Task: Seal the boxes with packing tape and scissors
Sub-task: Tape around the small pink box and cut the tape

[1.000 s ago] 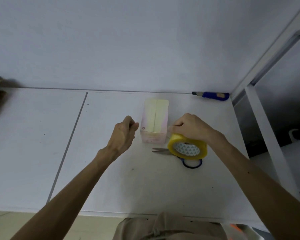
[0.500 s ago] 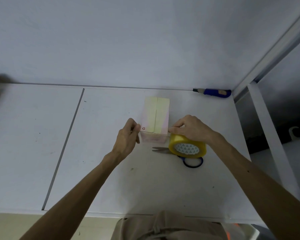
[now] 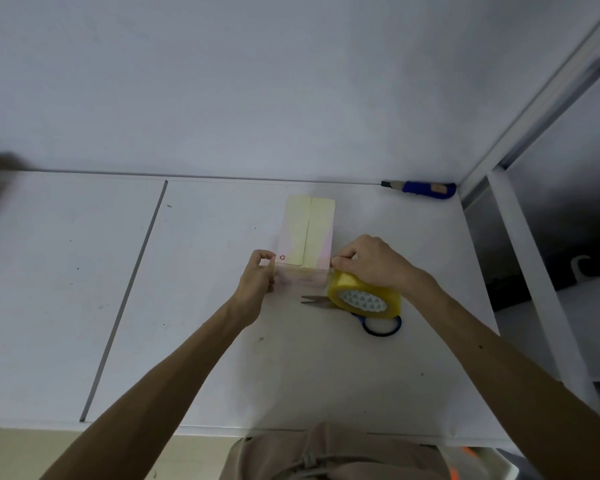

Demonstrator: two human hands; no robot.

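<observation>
My left hand (image 3: 257,282) pinches the tape end (image 3: 277,271) at the box (image 3: 309,230), near left corner; my right hand (image 3: 371,263) grips the roll (image 3: 364,296). Thin, clingy film, I judge; hold it taut

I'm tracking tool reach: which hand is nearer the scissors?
Right. The right hand grips the tape roll just above the scissors; the left hand pinches the tape end at the box's near-left corner, farther away.

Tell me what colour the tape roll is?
The tape roll is translucent yellow, its core white with small triangles; seen in the head view.
</observation>
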